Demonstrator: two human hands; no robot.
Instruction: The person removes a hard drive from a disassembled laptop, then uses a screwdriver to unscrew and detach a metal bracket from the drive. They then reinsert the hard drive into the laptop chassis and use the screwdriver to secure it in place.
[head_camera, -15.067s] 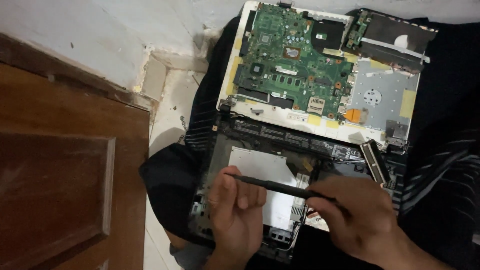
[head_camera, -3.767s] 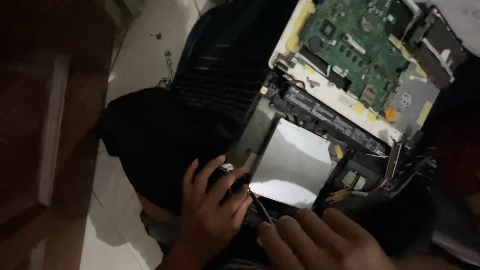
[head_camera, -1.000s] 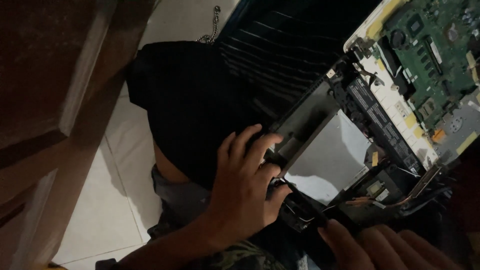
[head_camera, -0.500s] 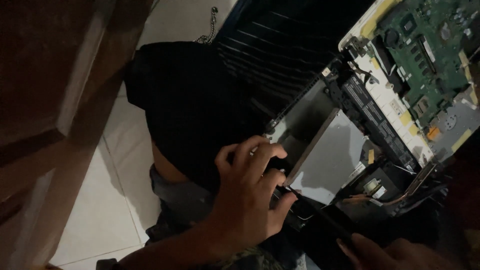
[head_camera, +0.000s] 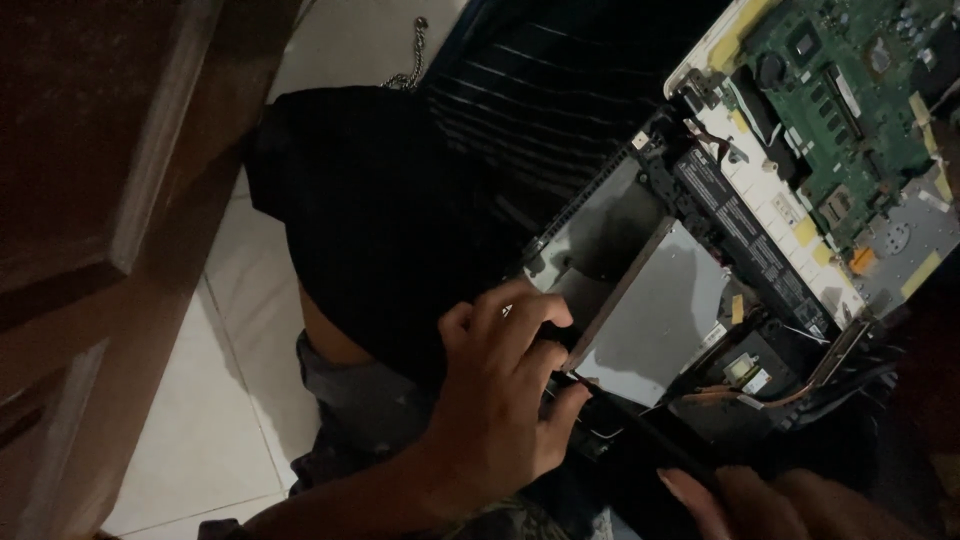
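The left hand (head_camera: 500, 400) curls narrowly over the near edge of an opened laptop base (head_camera: 640, 400), fingertips pressed at the corner of a flat, matte grey metal plate (head_camera: 660, 310) at centre-right. At five o'clock only the right hand (head_camera: 740, 500)'s fingertips show, cut off by the frame; they rest on a slim dark tool (head_camera: 640, 435), though whether they grip it I cannot tell. At two o'clock lies a green circuit board (head_camera: 850, 100) in a white shell with yellow tape tabs. Black cloth (head_camera: 380, 220) sits at ten o'clock over pale glossy floor tiles (head_camera: 200, 440); a brown wooden door (head_camera: 90, 200) fills nine o'clock. The dim base interior is hard to read.
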